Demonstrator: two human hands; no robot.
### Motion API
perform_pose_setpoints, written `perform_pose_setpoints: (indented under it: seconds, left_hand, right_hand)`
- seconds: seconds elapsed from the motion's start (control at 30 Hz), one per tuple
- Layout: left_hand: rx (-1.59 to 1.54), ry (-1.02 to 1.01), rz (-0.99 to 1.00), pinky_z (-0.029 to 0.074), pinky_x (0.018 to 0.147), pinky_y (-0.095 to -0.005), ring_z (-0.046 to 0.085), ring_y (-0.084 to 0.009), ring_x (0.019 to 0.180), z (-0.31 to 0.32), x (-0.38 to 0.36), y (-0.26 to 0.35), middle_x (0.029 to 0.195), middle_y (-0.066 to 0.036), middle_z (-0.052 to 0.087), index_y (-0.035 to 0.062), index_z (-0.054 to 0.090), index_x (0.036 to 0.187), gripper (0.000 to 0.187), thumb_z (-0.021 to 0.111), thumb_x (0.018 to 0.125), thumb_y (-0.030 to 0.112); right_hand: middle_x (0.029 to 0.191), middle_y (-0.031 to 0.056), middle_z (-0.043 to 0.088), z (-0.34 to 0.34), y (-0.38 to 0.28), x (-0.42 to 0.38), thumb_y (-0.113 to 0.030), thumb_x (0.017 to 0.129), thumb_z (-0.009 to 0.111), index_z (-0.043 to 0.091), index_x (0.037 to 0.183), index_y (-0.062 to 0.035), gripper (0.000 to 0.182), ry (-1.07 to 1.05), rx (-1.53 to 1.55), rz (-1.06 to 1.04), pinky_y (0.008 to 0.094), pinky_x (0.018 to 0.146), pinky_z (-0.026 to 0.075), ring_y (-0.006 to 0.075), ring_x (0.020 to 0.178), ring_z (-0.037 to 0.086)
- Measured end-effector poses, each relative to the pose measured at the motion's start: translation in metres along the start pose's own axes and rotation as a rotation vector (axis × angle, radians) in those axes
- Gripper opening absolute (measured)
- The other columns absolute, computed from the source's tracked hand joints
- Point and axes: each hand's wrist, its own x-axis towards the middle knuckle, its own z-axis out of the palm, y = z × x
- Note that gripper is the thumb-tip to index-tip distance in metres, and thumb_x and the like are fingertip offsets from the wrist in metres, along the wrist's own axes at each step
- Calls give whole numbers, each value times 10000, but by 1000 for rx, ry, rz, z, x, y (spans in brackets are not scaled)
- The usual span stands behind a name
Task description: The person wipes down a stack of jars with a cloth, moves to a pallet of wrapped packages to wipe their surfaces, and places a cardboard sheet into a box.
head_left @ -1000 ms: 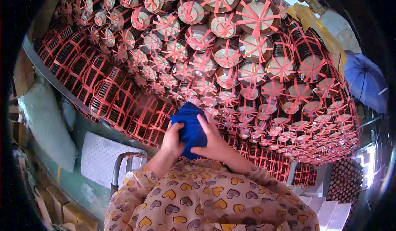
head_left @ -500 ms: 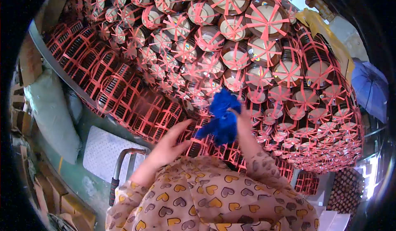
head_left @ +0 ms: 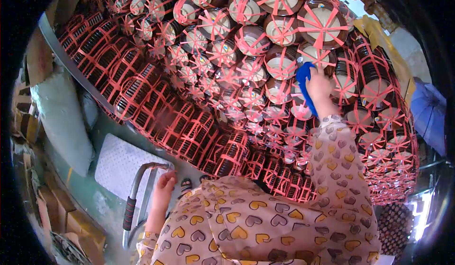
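Observation:
My right hand [head_left: 321, 87] reaches forward over the strapped stacks of brown dishes, its fingers closed round a bunched blue cloth [head_left: 305, 81]. The cloth lies against the pale round end of one stack [head_left: 314, 54], which is bound with pink strapping. My left hand [head_left: 164, 188] hangs low at my side, fingers curled in with nothing seen in them. Close beside it is the bent metal handle [head_left: 138, 182] of a trolley with a black grip.
More strapped stacks [head_left: 142, 94] form a bank along a metal rail [head_left: 71, 71] on the left. A white patterned trolley platform [head_left: 122, 163], a pale stuffed sack [head_left: 59, 123] and cardboard boxes [head_left: 71, 217] are on the left floor. A blue umbrella [head_left: 429, 111] stands at the right.
My right hand has moved forward and right with the blue cloth, from in front of my body onto the stacks. My left hand has dropped back and left, beside the trolley handle.

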Motion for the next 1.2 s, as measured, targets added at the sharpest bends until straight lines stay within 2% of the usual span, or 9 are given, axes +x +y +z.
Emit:
perform_pose_setpoints:
  seconds: [0.17, 0.3, 0.5, 0.77, 0.93, 0.97, 1.03, 1.1, 1.2]
  left_hand:
    - [37, -15, 109, 423, 796, -258, 532, -108, 869, -7, 5, -12, 929, -17, 580, 24, 544, 1078, 246, 539, 857, 132]
    - [-6, 19, 92, 420, 791, -249, 530, -106, 870, -13, 11, -14, 943, -22, 581, 22, 546, 1069, 236, 536, 858, 128]
    - [26, 88, 65, 431, 791, -258, 548, -120, 887, -32, 6, -32, 953, -38, 593, 21, 552, 1066, 235, 541, 849, 112]
    - [8, 131, -21, 446, 762, -268, 560, -129, 847, -33, 3, -34, 930, -44, 599, 25, 558, 1049, 222, 544, 851, 126]
    - [44, -16, 53, 439, 772, -265, 552, -122, 851, -11, 25, -23, 925, -42, 596, 23, 561, 1038, 213, 544, 859, 137]
    - [67, -25, 126, 438, 776, -264, 550, -121, 856, -10, 26, -12, 926, -41, 595, 22, 564, 1031, 209, 546, 860, 140]
    - [27, -96, 192, 434, 802, -267, 546, -127, 895, -4, 35, 9, 959, -49, 593, 20, 549, 1069, 244, 552, 861, 148]
    - [-49, -177, 169, 421, 836, -262, 529, -135, 961, 1, 39, 20, 1032, -63, 573, 26, 500, 1157, 322, 562, 860, 132]
    - [-143, -261, 89, 391, 902, -347, 521, -196, 1030, 30, 53, 40, 1109, -86, 553, 61, 452, 1231, 525, 524, 846, 411]
  right_hand:
    - [1121, 164, 552, 20, 3, 16, -270, 750, 609, 545, 1106, -93, 403, -3, 247, 135, 437, 780, 480, 340, 923, 583]
    - [1042, 140, 605, 69, 26, 14, -334, 735, 616, 566, 1108, -93, 447, -576, 660, -6, 404, 823, 459, 302, 955, 582]
    - [1237, 59, 430, -36, -44, -7, -150, 740, 605, 500, 1152, -169, 426, 426, 190, -193, 431, 824, 438, 313, 1044, 476]
    - [1271, 139, 351, 23, -58, 0, -77, 695, 627, 339, 1276, -204, 661, 233, 193, 108, 463, 827, 438, 363, 1063, 434]
    - [1163, 236, 458, 108, -23, -22, -48, 649, 582, 378, 1231, -7, 618, -41, 633, 94, 413, 931, 360, 371, 1112, 425]
    - [1109, 219, 518, 121, -30, -44, -36, 635, 572, 410, 1225, 4, 614, 82, 371, 84, 380, 882, 400, 330, 1033, 506]
    - [947, 88, 596, 120, -32, -69, -9, 643, 590, 487, 1170, -13, 537, -278, 1138, 339, 302, 785, 452, 207, 855, 579]
    - [974, 66, 578, 73, -59, -106, -1, 666, 596, 499, 1162, -29, 506, -314, 1442, 166, 289, 786, 451, 167, 863, 559]
    - [1027, 82, 562, 9, -106, -145, -46, 659, 607, 517, 1144, -45, 494, -371, 1541, 79, 303, 831, 425, 180, 935, 539]
